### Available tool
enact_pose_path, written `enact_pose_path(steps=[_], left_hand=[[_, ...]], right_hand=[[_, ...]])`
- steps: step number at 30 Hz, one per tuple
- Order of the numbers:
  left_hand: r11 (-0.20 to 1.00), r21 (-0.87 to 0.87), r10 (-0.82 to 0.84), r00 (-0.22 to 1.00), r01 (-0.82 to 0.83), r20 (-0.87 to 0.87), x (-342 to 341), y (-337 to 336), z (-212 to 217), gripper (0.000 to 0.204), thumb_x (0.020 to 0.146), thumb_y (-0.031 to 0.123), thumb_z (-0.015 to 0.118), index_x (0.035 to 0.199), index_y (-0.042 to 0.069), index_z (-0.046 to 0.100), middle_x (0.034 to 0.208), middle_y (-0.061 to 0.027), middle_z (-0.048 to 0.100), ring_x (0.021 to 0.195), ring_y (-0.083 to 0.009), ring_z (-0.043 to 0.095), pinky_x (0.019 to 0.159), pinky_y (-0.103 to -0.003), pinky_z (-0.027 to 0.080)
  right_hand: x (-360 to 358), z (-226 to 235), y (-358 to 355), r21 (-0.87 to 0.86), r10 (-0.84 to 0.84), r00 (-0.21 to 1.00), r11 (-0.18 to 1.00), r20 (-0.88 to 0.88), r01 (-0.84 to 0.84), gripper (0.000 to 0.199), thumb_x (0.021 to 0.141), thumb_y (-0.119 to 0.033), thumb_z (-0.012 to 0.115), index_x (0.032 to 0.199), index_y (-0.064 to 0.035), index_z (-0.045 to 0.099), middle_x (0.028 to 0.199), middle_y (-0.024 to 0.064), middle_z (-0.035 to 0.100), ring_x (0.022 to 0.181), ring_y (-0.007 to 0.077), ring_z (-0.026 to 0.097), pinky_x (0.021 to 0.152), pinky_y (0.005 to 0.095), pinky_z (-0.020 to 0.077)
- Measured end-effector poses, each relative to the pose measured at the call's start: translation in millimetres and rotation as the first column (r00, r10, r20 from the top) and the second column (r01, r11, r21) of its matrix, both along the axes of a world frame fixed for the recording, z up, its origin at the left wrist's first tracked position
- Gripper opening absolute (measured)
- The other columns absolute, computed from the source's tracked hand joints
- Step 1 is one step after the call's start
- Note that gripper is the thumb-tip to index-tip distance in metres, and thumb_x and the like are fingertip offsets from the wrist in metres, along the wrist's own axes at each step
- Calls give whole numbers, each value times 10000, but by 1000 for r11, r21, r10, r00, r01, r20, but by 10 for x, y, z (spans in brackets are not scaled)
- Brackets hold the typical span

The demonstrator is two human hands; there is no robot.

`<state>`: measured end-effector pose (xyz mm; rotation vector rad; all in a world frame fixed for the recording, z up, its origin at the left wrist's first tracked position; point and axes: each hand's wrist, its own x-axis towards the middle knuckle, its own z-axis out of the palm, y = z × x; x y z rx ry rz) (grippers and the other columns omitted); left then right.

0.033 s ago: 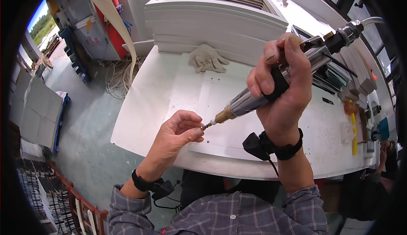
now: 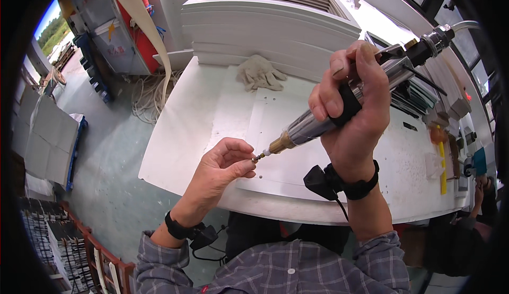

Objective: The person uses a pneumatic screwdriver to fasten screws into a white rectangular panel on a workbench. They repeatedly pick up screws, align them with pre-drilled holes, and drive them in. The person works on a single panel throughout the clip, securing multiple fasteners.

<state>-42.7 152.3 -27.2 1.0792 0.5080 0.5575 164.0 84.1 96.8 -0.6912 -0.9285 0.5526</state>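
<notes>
My right hand [image 2: 356, 103] is wrapped round a silver air screwdriver [image 2: 313, 126] with a brass nose, held tilted so its bit points down and left over the white panel [image 2: 297, 174]. At the tip, my left hand [image 2: 217, 168] pinches a small dark metal piece [image 2: 256, 160] that looks like a screw against the bit. Thumb and fingertips partly hide it. A few small holes or screws show on the panel, one dark screw [image 2: 260, 177] just right of my left fingertips.
A pale work glove [image 2: 260, 73] lies behind the panel, before a stack of white louvred frames [image 2: 270, 34]. The table's left edge [image 2: 159, 135] drops to the floor. An air hose [image 2: 466, 24] leaves the screwdriver's top. At far right are a yellow strip [image 2: 442, 167] and another person's arm [image 2: 478, 198].
</notes>
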Motion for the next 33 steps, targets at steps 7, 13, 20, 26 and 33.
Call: enact_pose_path(steps=[7,13,20,26,33], left_hand=[[1000,-8,-11,1000,11,11,-12,3,-25,223,955,57,711,1150,57,603,1041,-40,658,973,-135,666,857,-299,592],[999,-21,-25,999,25,21,-10,6,-25,215,964,65,702,1154,61,601,1041,-39,662,977,-131,666,861,-297,593],[998,-39,-51,998,52,38,-22,4,-48,205,974,69,690,1156,65,597,1043,-40,667,991,-131,665,864,-293,591],[997,-40,-61,997,62,44,-14,21,-31,201,974,71,689,1151,65,595,1042,-43,670,985,-134,662,875,-297,580],[999,15,-30,999,30,33,15,47,-3,212,965,58,696,1151,63,594,1037,-42,668,986,-132,659,885,-303,566]], right_hand=[[-43,-11,29,3,-13,999,1000,32,13,231,1065,-320,503,1013,-94,499,844,9,554,464,41,431,427,225,429],[-65,2,30,12,6,1000,1000,2,-6,238,1043,-312,542,984,-84,510,835,25,565,469,56,458,434,241,444],[-59,-3,43,35,55,997,998,-48,-53,252,993,-291,625,934,-61,539,810,59,580,476,85,509,448,267,461],[-96,40,80,-20,26,998,999,59,-25,244,1066,-332,491,1001,-97,494,842,4,543,472,42,432,429,223,436],[-57,59,101,-20,40,992,999,121,-38,250,1057,-341,502,1006,-95,496,845,10,544,469,43,444,436,230,441]])
